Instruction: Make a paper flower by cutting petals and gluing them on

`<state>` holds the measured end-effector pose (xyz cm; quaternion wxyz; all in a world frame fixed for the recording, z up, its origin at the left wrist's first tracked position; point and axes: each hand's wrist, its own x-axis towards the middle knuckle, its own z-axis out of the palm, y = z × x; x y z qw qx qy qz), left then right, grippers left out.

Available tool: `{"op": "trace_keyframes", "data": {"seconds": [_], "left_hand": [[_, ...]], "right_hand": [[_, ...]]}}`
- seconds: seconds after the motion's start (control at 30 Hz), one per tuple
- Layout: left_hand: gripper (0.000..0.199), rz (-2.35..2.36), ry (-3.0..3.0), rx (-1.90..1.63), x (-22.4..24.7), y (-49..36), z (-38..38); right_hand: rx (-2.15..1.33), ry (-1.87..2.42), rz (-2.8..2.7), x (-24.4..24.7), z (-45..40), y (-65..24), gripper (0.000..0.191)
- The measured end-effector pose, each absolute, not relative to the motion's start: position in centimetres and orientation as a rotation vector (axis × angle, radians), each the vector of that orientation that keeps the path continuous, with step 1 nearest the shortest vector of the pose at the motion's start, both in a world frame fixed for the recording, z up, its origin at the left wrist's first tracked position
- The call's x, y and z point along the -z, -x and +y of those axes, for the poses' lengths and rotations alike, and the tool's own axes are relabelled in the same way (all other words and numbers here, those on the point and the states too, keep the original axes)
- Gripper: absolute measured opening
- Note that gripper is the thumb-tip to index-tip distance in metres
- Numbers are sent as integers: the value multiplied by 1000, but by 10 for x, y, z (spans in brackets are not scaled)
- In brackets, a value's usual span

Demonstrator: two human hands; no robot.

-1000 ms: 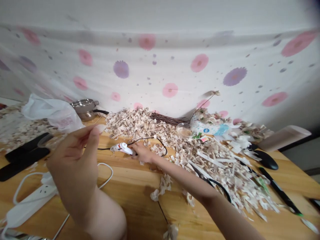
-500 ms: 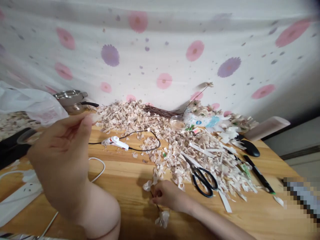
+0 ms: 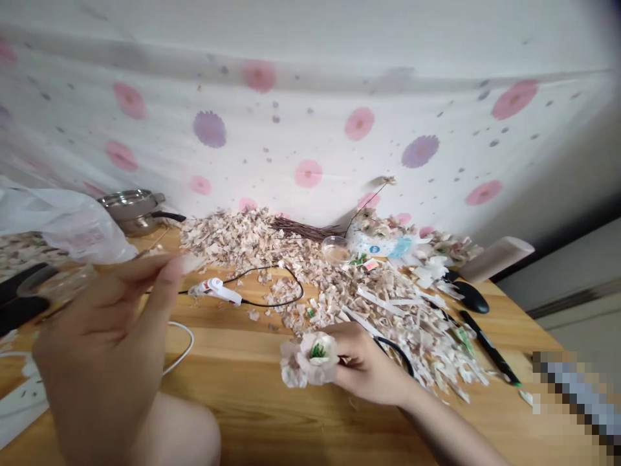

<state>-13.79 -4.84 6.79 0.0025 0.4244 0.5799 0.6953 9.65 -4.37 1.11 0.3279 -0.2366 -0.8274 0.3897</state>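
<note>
Raised at the left, my left hand [image 3: 109,336] pinches a thin pale petal [image 3: 193,262] between thumb and fingertips. My right hand [image 3: 371,366] is closed round an artificial flower [image 3: 310,359] low over the table. Pale blossoms face me, one showing a green centre; the fingers and blossoms hide most of the stem. Behind my right wrist lie black-handled scissors [image 3: 396,353], partly covered. A white glue gun [image 3: 216,291] with a black cord rests on the wood between my hands, farther back.
Loose petals [image 3: 233,243] are heaped along the back and right of the wooden table [image 3: 242,414]. Brown stems [image 3: 308,228] lie by the curtain, near a clear cup [image 3: 336,249]. A metal pot [image 3: 130,210], plastic bag [image 3: 72,223] and power strip [image 3: 22,408] are left; a black mouse [image 3: 470,296] is right.
My right hand has lifted and turned the flower, so its green centre now faces me. My left hand still pinches the petal, slightly lower in view. The camera view has tilted up.
</note>
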Motion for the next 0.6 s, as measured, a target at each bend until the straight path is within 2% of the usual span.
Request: {"op": "trace_keyframes", "data": {"seconds": [0.13, 0.27, 0.6], "left_hand": [[5, 1803, -1516, -2097, -72, 121, -58], [4, 1783, -1712, -1887, -74, 110, -67], [7, 1614, -2093, -1545, -74, 94, -64]], "right_hand": [[-658, 643, -2088, -13, -34, -91, 34], [-230, 712, -2042, -12, -22, -88, 33], [14, 784, -2058, -8, -12, -91, 33]]}}
